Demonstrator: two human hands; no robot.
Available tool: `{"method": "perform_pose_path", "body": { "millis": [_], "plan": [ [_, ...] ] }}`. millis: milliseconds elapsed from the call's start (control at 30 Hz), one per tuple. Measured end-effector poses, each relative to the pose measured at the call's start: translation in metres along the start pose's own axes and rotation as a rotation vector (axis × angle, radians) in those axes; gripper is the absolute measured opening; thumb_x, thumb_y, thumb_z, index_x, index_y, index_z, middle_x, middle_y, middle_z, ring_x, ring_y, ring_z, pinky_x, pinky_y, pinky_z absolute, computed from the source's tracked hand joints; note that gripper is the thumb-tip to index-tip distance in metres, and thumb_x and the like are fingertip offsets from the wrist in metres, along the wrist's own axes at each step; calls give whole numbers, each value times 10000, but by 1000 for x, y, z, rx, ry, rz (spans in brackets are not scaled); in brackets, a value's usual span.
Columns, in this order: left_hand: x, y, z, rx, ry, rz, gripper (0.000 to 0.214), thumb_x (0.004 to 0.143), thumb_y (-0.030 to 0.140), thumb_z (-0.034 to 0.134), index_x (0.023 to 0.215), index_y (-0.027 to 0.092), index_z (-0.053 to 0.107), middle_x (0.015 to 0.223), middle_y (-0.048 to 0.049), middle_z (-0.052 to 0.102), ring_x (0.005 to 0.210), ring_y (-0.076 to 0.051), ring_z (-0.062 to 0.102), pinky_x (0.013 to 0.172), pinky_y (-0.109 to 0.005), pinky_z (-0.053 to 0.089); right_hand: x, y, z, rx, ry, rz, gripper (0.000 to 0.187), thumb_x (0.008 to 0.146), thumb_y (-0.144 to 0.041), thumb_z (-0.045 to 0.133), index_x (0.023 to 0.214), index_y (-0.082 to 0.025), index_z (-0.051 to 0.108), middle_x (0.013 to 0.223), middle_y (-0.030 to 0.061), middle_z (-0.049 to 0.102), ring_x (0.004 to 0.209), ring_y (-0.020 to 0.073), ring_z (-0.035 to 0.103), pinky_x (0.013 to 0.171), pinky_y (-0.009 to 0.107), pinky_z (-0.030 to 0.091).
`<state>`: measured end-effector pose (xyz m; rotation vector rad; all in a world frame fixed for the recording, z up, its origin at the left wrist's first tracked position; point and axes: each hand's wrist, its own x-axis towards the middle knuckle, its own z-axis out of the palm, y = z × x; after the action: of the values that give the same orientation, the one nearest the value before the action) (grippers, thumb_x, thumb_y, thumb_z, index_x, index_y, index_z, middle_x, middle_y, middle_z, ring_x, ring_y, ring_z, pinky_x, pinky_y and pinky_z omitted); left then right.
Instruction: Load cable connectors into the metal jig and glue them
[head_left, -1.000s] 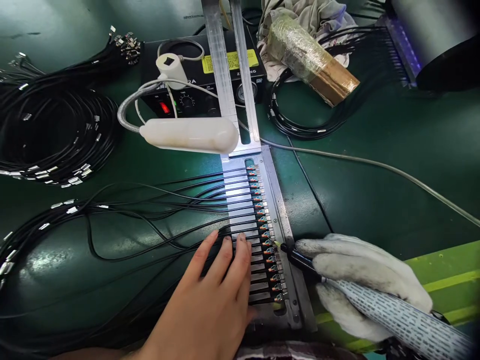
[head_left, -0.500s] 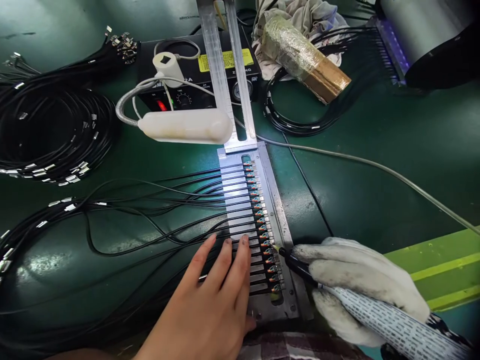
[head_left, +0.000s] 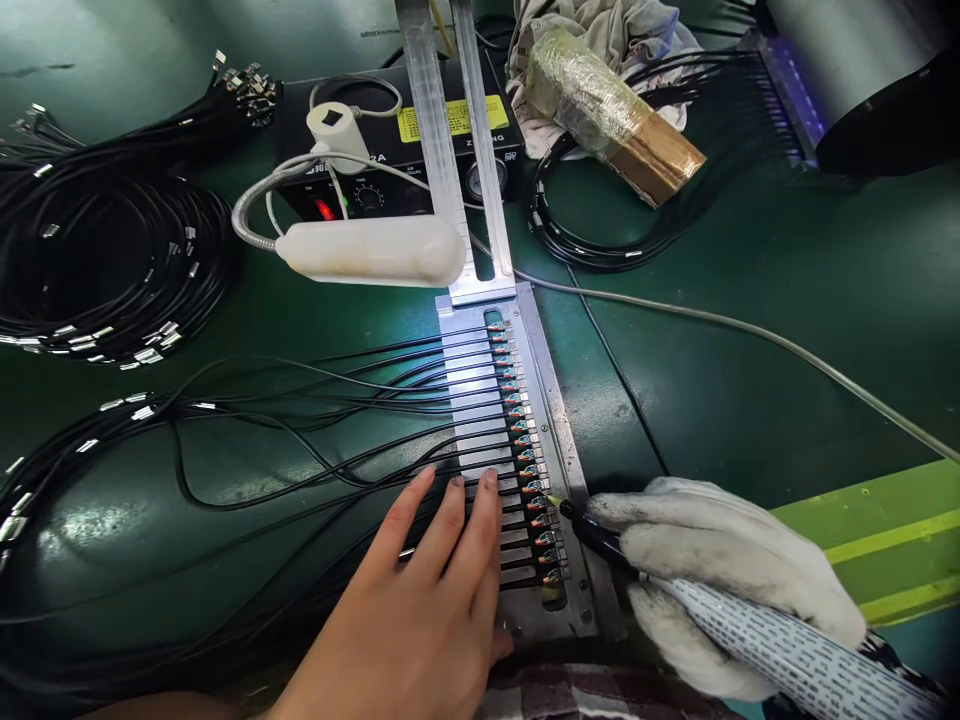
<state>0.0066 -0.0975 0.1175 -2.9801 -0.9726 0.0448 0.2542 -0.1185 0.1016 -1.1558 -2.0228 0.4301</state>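
Note:
My bare left hand [head_left: 427, 600] lies flat, fingers stretched out, on the black cables [head_left: 315, 470] where they enter a long metal fixture [head_left: 480, 420]. The fixture holds a row of several cable ends with coloured wires [head_left: 517, 420]. My right hand [head_left: 720, 570], in a white knit glove, is closed round a pen-like dispensing tool [head_left: 600, 535]. Its fine tip touches one cable end near the lower part of the row.
A white gooseneck lamp [head_left: 371, 252] hangs over the fixture's top. Behind it stand a black control box [head_left: 352, 185], a tape-wrapped roll [head_left: 611, 110] on a rag, and a grey machine [head_left: 855, 60]. Coiled black cables [head_left: 97, 260] lie at left. A grey hose [head_left: 750, 340] crosses right.
The tool tip has shifted slightly down the row toward me. My left hand stays flat on the cables; the view has moved a little.

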Motion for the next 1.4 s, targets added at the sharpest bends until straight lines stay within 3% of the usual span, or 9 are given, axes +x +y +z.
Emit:
{"method": "perform_pose_path", "body": {
  "millis": [167, 367, 567, 1067, 1300, 1400],
  "plan": [
    [-1, 1, 2, 13, 60, -1, 594, 1031, 447, 228, 1174, 118, 702, 1290, -132, 652, 1156, -292, 563, 1116, -495, 213, -1, 0, -2, -24, -18, -8, 201, 759, -203, 667, 959, -187, 661, 1024, 74, 764, 872, 184, 740, 848, 329, 579],
    [0, 1, -7, 10, 38, 6, 546, 1019, 453, 297, 1187, 118, 694, 1305, -135, 642, 1160, -294, 560, 1103, -493, 241, -2, 1, -1, -26, -9, 2, 197, 765, -206, 664, 961, -196, 655, 1027, 79, 766, 863, 197, 743, 829, 344, 592],
    [-1, -1, -2, 12, 16, 4, 510, 977, 500, 418, 1189, 128, 695, 1300, -130, 646, 1164, -297, 555, 1103, -491, 241, 0, 1, -1, -30, -23, -1, 186, 764, -203, 657, 950, -197, 650, 1007, 82, 769, 849, 203, 746, 819, 343, 597],
    [1, -2, -4, -2, 9, -3, 495, 970, 494, 439, 1185, 128, 694, 1306, -128, 642, 1166, -295, 561, 1109, -488, 234, -2, 5, 6, 8, 39, 7, 251, 739, -172, 708, 989, -166, 683, 1069, 83, 752, 919, 207, 730, 866, 341, 577],
    [-1, 0, -4, 7, -1, 0, 501, 969, 494, 446, 1216, 124, 676, 1320, -131, 631, 1169, -300, 563, 1120, -494, 223, -1, -2, -10, -34, -20, -14, 214, 759, -195, 704, 966, -171, 659, 1086, 88, 746, 939, 197, 730, 956, 325, 547],
    [-1, 1, -4, 8, 7, 9, 505, 973, 472, 444, 1227, 98, 666, 1312, -151, 632, 1165, -313, 568, 1117, -508, 224, 0, -11, -13, -89, -40, 0, 146, 771, -163, 662, 911, -201, 649, 1008, 53, 766, 854, 173, 742, 890, 287, 567]
  ]
}}
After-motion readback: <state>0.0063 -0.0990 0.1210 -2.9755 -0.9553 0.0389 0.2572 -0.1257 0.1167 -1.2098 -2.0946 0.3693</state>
